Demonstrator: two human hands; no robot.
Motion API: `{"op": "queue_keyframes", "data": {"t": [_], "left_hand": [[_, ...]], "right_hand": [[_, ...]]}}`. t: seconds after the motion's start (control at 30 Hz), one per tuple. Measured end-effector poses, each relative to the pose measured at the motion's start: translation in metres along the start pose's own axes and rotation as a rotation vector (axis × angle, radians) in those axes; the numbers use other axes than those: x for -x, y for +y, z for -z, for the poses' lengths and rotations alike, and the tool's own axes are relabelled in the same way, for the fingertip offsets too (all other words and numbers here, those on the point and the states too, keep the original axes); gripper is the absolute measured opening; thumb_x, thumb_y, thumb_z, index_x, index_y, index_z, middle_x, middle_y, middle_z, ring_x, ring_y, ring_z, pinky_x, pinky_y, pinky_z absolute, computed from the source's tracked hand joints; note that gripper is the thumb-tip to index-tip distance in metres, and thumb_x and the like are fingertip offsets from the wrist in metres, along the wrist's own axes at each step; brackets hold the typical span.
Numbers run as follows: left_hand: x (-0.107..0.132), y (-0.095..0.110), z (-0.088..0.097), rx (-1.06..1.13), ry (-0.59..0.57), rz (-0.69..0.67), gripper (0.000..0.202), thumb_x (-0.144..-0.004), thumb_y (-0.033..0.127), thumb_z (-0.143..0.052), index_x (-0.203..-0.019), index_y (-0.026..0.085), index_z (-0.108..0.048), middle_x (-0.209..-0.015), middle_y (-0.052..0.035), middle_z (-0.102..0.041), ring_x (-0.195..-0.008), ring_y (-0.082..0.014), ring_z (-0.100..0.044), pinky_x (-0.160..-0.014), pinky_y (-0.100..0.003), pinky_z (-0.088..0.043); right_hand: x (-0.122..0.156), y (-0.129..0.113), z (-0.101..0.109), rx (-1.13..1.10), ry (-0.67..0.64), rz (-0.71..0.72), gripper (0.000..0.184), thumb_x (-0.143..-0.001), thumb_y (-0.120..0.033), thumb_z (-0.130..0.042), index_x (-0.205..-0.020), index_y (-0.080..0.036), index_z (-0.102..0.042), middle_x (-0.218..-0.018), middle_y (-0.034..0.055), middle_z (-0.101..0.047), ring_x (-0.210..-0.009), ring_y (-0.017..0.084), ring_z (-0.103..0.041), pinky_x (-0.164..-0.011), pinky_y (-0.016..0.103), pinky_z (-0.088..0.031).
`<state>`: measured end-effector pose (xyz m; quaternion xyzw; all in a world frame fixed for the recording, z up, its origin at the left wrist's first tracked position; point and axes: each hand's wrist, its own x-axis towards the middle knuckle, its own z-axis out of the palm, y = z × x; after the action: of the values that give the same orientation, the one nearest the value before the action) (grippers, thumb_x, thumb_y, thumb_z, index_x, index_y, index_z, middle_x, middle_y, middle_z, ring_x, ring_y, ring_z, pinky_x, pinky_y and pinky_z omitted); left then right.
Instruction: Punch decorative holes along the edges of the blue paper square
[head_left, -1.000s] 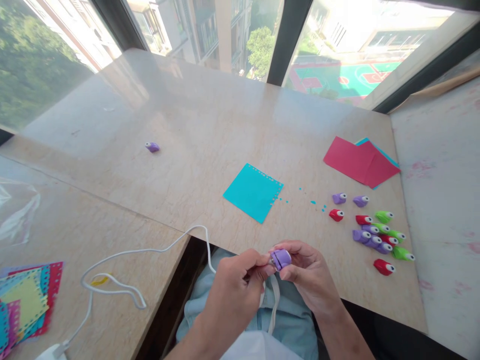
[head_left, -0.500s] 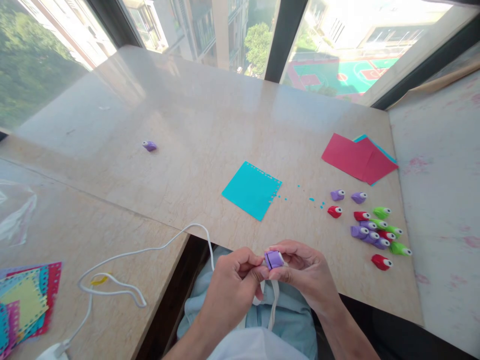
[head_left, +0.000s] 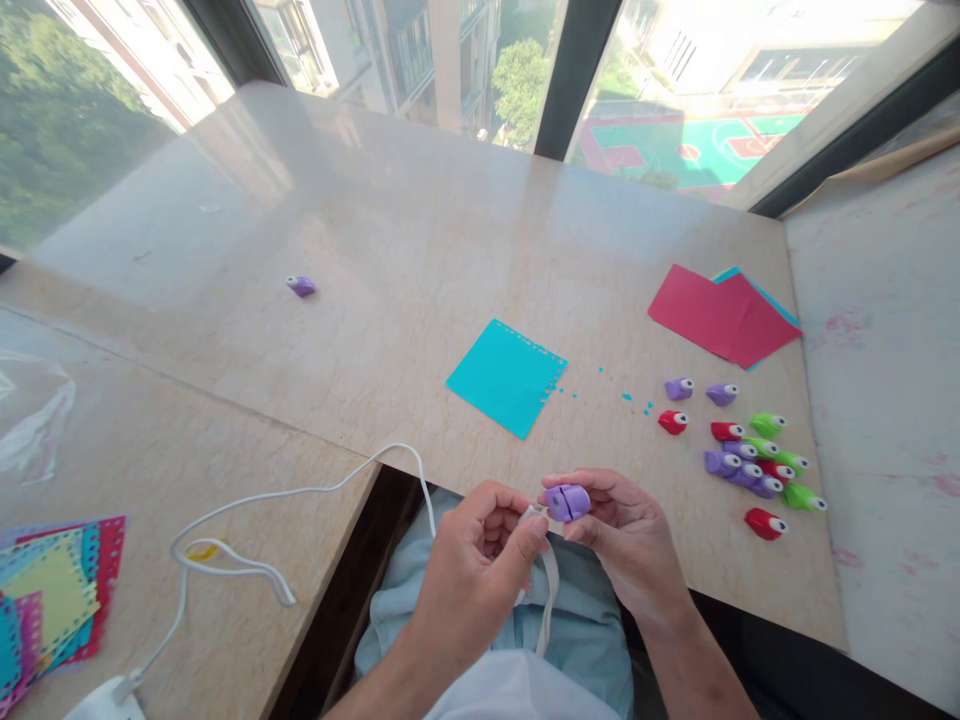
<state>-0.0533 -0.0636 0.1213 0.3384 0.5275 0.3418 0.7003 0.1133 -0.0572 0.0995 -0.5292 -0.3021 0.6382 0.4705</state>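
My right hand (head_left: 626, 535) grips a purple craft punch (head_left: 568, 502) between thumb and fingertips, above my lap at the table edge. Close beside it, my left hand (head_left: 480, 540) pinches a small white piece (head_left: 533, 513) whose kind I cannot make out. The white piece sits right by the punch's left end; whether they touch is unclear. On the table ahead lies a square of blue paper (head_left: 502, 378) with small holes along its upper right and right edges. Tiny blue paper bits (head_left: 627, 397) are scattered to its right.
Several purple, red and green punches (head_left: 750, 465) cluster at right, below red paper sheets (head_left: 712, 315). One purple punch (head_left: 301, 286) stands far left. A white cable (head_left: 292, 494) runs across the left side, near punched coloured sheets (head_left: 60, 600) and a clear plastic bag (head_left: 34, 420).
My right hand has moved the purple punch slightly right and up, turning it. A white piece now shows between my left thumb and fingers, apart from where the left fingers touched the punch.
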Motion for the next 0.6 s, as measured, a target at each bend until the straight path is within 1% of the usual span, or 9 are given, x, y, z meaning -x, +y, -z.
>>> {"op": "queue_keyframes", "data": {"t": [0.1,0.2,0.3,0.37,0.4,0.5,0.53,0.6], "left_hand": [[0.0,-0.003,-0.002,-0.043,0.028,-0.082,0.026,-0.088,0.04,-0.065,-0.096,0.015,-0.063,-0.075,-0.0018,-0.063,-0.055,-0.0071,-0.048,-0.049,-0.017,-0.039],[-0.003,-0.006,-0.002,-0.102,0.072,-0.164,0.035,-0.082,0.038,-0.073,-0.11,0.019,-0.067,-0.086,-0.001,-0.06,-0.051,-0.0032,-0.036,-0.046,-0.017,-0.032],[-0.007,-0.005,-0.001,-0.105,0.059,-0.186,0.037,-0.079,0.038,-0.077,-0.112,0.022,-0.073,-0.09,-0.0013,-0.06,-0.05,-0.0016,-0.029,-0.044,-0.017,-0.026],[-0.009,-0.003,-0.001,-0.082,0.033,-0.139,0.036,-0.078,0.039,-0.077,-0.11,0.022,-0.075,-0.088,-0.0017,-0.061,-0.049,-0.0013,-0.026,-0.044,-0.018,-0.022],[-0.01,-0.002,-0.001,-0.067,0.016,-0.091,0.038,-0.078,0.041,-0.077,-0.111,0.021,-0.076,-0.084,-0.0014,-0.061,-0.048,-0.0013,-0.024,-0.043,-0.019,-0.02],[-0.013,-0.001,-0.001,0.001,-0.032,0.059,0.05,-0.075,0.048,-0.077,-0.115,0.018,-0.075,-0.071,-0.0005,-0.058,-0.048,-0.0027,-0.021,-0.043,-0.019,-0.016],[-0.014,-0.002,-0.001,0.031,-0.04,0.08,0.052,-0.074,0.05,-0.078,-0.115,0.017,-0.075,-0.069,-0.0011,-0.058,-0.048,-0.0033,-0.022,-0.043,-0.019,-0.017],[-0.017,-0.004,-0.001,0.078,-0.031,0.082,0.055,-0.072,0.05,-0.08,-0.114,0.016,-0.075,-0.072,-0.0033,-0.061,-0.05,-0.0043,-0.025,-0.044,-0.019,-0.018]], "right_hand": [[0.001,-0.001,0.001,0.015,-0.028,0.008,0.034,-0.062,-0.032,-0.092,-0.092,-0.024,-0.078,-0.093,0.0074,-0.078,-0.084,0.022,-0.074,-0.074,0.029,-0.062],[0.004,0.0,0.001,0.04,-0.043,0.018,0.032,-0.066,-0.028,-0.09,-0.095,-0.024,-0.078,-0.098,0.008,-0.078,-0.085,0.024,-0.075,-0.077,0.032,-0.062],[0.007,0.001,0.0,0.052,-0.031,0.029,0.03,-0.07,-0.027,-0.088,-0.098,-0.026,-0.079,-0.1,0.0073,-0.078,-0.087,0.024,-0.075,-0.079,0.034,-0.062],[0.008,0.004,0.001,0.085,-0.021,0.085,0.028,-0.072,-0.027,-0.086,-0.098,-0.027,-0.079,-0.102,0.0075,-0.077,-0.089,0.025,-0.074,-0.082,0.037,-0.062],[0.007,0.006,0.002,0.119,-0.017,0.127,0.027,-0.072,-0.027,-0.086,-0.098,-0.027,-0.079,-0.102,0.0079,-0.077,-0.091,0.026,-0.074,-0.083,0.038,-0.061],[0.006,0.011,0.007,0.216,0.0,0.245,0.026,-0.073,-0.025,-0.085,-0.098,-0.027,-0.08,-0.105,0.0084,-0.075,-0.096,0.027,-0.072,-0.084,0.038,-0.061],[0.006,0.011,0.008,0.236,0.003,0.27,0.026,-0.074,-0.026,-0.085,-0.099,-0.028,-0.079,-0.106,0.0083,-0.075,-0.096,0.027,-0.072,-0.083,0.038,-0.061],[0.006,0.012,0.011,0.273,0.003,0.3,0.026,-0.076,-0.029,-0.084,-0.101,-0.029,-0.079,-0.108,0.0084,-0.075,-0.096,0.027,-0.072,-0.082,0.038,-0.062]]}}
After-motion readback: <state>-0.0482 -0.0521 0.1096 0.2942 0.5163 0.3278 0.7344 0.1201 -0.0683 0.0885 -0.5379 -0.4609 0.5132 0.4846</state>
